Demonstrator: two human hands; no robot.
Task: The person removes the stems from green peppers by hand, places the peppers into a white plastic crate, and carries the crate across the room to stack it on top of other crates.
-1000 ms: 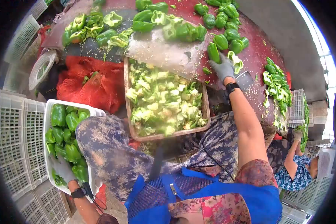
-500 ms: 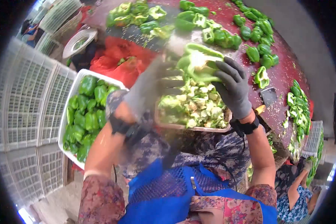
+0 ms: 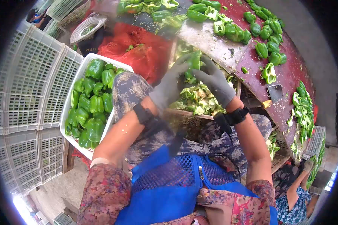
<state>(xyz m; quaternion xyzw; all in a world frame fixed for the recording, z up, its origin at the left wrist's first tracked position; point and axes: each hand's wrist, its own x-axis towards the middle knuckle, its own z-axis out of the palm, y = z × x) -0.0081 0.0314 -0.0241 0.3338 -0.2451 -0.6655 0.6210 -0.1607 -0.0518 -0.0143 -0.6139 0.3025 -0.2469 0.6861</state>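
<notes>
Both my hands wear grey gloves and meet on one green pepper [image 3: 193, 63] held above a wooden tray [image 3: 184, 113] of pale pepper cores and scraps. My left hand [image 3: 169, 86] grips the pepper from the left, blurred with motion. My right hand [image 3: 214, 80] closes on it from the right. The tray rests on my lap, against the edge of a dark red table [image 3: 289, 71].
A white crate [image 3: 69, 101] of whole green peppers stands at my left knee. Stacked white crates [image 3: 22, 93] fill the left side. A red mesh sack [image 3: 139, 48] lies behind. Cut peppers and a cleaver [image 3: 276, 93] lie on the table. Another person [image 3: 296, 187] sits lower right.
My hands have drawn closer together and lowered the pepper over the tray. One second ago my left hand was in the crate and my right on the table.
</notes>
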